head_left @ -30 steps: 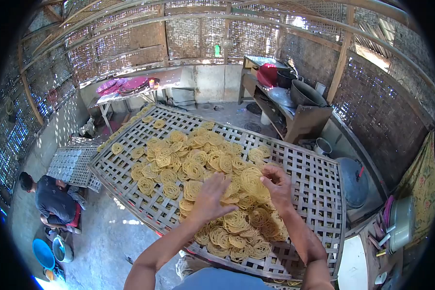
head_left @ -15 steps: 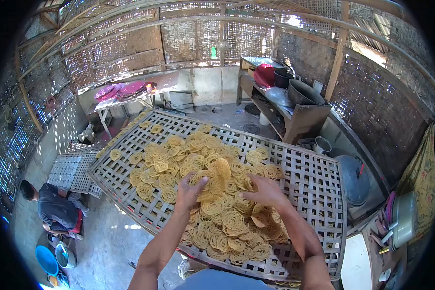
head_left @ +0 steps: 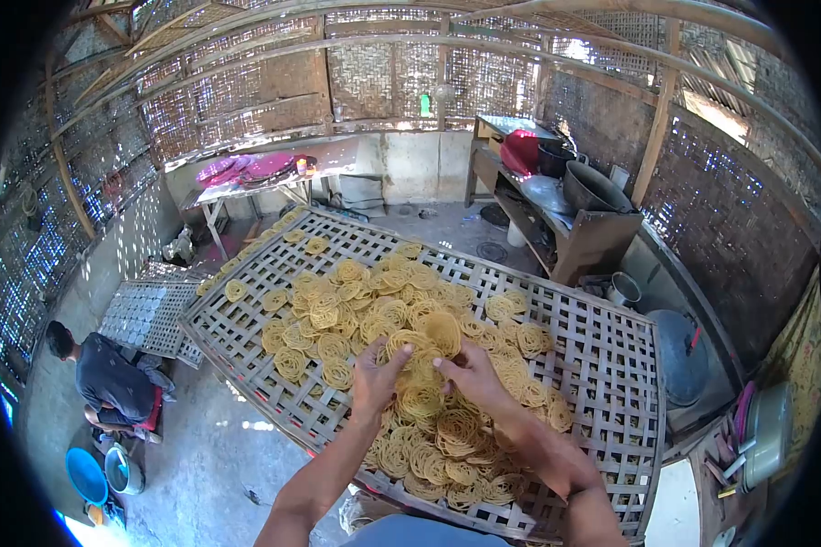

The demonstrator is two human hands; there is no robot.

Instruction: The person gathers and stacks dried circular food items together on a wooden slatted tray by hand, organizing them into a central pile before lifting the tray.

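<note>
The left hand [head_left: 375,381] and right hand [head_left: 472,374], both half closed, grip noodle nests [head_left: 441,334] directly between them, one nest tilted up nearer the right fingers, over the pile [head_left: 337,305] on the rack [head_left: 657,392].

One left hand [head_left: 376,378], one right hand [head_left: 474,376], one slatted rack [head_left: 611,383], dozens of noodle nests [head_left: 324,314].
Between the hands are at least two held nests [head_left: 442,334], perhaps more, as they overlap; far left of the grip, one person [head_left: 117,381], one blue basin [head_left: 86,476] and one bucket [head_left: 133,481]; beyond it, one table [head_left: 337,157]; beyond and right, one bench [head_left: 597,244] with one wide pan [head_left: 596,190] and one black pot [head_left: 553,164].
</note>
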